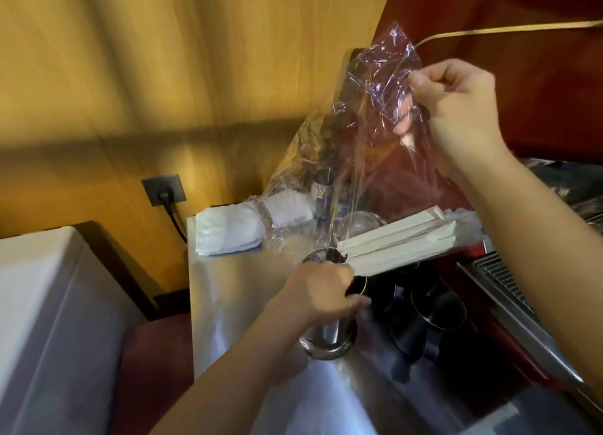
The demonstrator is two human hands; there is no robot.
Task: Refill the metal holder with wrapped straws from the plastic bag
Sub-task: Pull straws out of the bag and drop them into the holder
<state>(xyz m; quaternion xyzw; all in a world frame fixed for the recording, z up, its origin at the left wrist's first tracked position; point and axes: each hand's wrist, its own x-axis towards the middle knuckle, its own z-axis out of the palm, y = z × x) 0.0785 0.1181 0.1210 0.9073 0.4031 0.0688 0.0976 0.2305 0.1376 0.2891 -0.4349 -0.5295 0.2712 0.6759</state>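
My right hand (456,114) pinches the upper end of a clear plastic bag (352,147) and holds it raised and tilted. Inside its lower part lies a bundle of white paper-wrapped straws (401,242), slanting down to the left with the low ends at the bag's mouth. Those ends sit right at the rim of a shiny metal holder (329,336), which stands on the steel counter. My left hand (323,291) wraps around the holder's upper part and hides most of its opening.
A steel counter (235,297) carries a folded white cloth (235,225) at the back. Dark metal pitchers (430,317) stand right of the holder, beside a red machine with a drip grate (509,271). A wall socket (164,190) and a white appliance (49,320) are at left.
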